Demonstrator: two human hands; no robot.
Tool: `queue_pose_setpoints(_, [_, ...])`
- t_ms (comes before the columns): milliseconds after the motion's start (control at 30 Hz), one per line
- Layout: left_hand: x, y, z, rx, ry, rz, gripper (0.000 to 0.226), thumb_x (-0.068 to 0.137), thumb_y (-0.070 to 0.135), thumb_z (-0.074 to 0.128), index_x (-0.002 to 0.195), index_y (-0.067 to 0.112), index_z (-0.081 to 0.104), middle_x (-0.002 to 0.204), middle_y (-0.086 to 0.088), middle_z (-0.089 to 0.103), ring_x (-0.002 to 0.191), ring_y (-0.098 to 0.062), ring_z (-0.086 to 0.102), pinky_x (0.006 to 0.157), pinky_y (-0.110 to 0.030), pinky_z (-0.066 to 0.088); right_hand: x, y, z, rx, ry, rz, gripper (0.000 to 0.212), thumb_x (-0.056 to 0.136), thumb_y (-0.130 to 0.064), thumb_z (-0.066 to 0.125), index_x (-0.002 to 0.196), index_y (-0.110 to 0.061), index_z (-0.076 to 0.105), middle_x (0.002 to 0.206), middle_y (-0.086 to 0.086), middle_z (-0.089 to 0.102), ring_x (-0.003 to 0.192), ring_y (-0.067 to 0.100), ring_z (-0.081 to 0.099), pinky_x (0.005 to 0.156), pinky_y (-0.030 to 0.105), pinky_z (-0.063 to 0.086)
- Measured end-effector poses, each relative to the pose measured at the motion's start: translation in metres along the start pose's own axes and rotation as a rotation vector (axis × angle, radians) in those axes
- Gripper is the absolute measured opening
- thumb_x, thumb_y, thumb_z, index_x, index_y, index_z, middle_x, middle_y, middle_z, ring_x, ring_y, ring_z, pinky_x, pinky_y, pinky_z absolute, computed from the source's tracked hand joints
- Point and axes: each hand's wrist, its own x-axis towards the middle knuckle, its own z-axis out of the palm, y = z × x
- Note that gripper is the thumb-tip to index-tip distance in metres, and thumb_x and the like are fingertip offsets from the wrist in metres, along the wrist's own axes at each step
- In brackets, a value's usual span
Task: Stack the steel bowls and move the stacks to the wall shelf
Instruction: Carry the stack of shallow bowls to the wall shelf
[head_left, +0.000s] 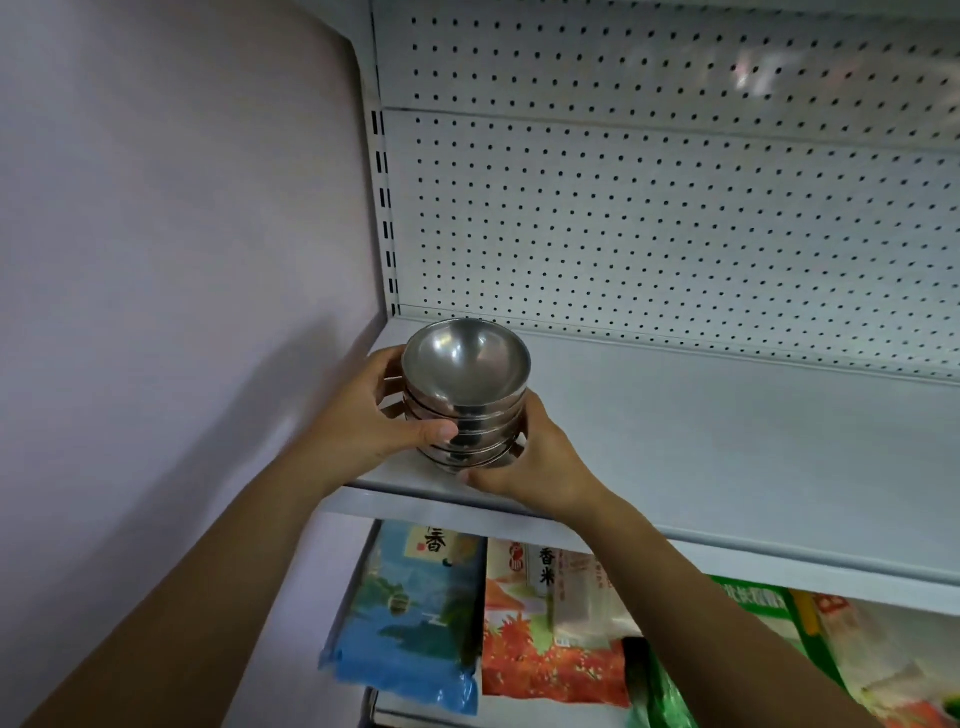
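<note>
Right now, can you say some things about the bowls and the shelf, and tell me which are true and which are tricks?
1. The left hand and the right hand both hold the stack of bowls. True.
2. The top bowl is full of rice. False: it is empty.
3. The stack is at the right end of the shelf. False: it is at the left end, by the wall.
4. Colourful bags lie on the level below. True.
</note>
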Motion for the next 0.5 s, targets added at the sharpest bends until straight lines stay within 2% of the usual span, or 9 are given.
queue_pose_setpoints(100, [0.008,-0.007,0.000,-0.028,0.030,-0.017,0.093,0.053,0.032,0.101,0.132,0.041,0.053,0.132,0.010,0.064,0.125,-0.004,0.059,0.108,-0.033,0.049,0.009,0.005,-0.006,0.027,-0.049,-0.009,0.100,0.068,-0.022,0.096,0.148,-0.026,0.036,0.124,-0.024,0.055,0.109,-0.023,0.053,0.086,0.008,0.048])
queue_pose_setpoints(200, [0.013,-0.014,0.004,-0.040,0.053,-0.032,0.099,0.052,0.035,0.102,0.137,0.033,0.053,0.132,0.008,0.065,0.125,-0.004,0.060,0.107,-0.030,0.049,0.017,0.009,-0.009,0.052,-0.085,-0.012,0.094,0.063,-0.020,0.099,0.134,-0.034,0.038,0.121,-0.025,0.054,0.105,-0.027,0.052,0.084,0.003,0.046])
queue_pose_setpoints(267, [0.015,-0.019,0.007,-0.040,0.066,-0.027,0.095,0.057,0.029,0.100,0.139,0.026,0.052,0.133,0.007,0.065,0.126,-0.004,0.060,0.108,-0.028,0.048,0.021,0.015,-0.007,0.073,-0.077,-0.006,0.093,0.060,-0.021,0.101,0.128,-0.037,0.039,0.121,-0.022,0.056,0.106,-0.025,0.054,0.090,0.010,0.051])
queue_pose_setpoints(367, [0.012,-0.025,0.010,-0.081,0.111,-0.013,0.081,0.066,0.027,0.090,0.138,0.024,0.054,0.135,0.009,0.064,0.128,-0.003,0.059,0.107,-0.024,0.048,0.031,0.022,-0.002,0.061,-0.081,0.005,0.109,0.052,-0.041,0.102,0.139,-0.030,0.037,0.130,-0.019,0.058,0.116,-0.011,0.058,0.103,0.026,0.053])
queue_pose_setpoints(433, [0.012,-0.030,0.014,-0.062,0.236,-0.025,0.070,0.076,0.035,0.080,0.141,0.024,0.054,0.141,0.011,0.060,0.128,-0.001,0.057,0.108,-0.026,0.048,0.044,0.025,-0.001,0.048,-0.102,0.002,0.115,0.048,-0.050,0.101,0.141,-0.030,0.037,0.133,-0.018,0.058,0.119,-0.004,0.059,0.104,0.027,0.053])
queue_pose_setpoints(500, [0.017,-0.041,0.017,0.087,0.458,-0.060,0.059,0.090,0.043,0.069,0.144,0.025,0.052,0.146,0.012,0.054,0.130,-0.004,0.051,0.107,-0.026,0.041,0.059,0.024,-0.001,0.043,-0.110,-0.004,0.115,0.047,-0.053,0.101,0.140,-0.029,0.038,0.132,-0.017,0.060,0.119,-0.003,0.061,0.101,0.026,0.054])
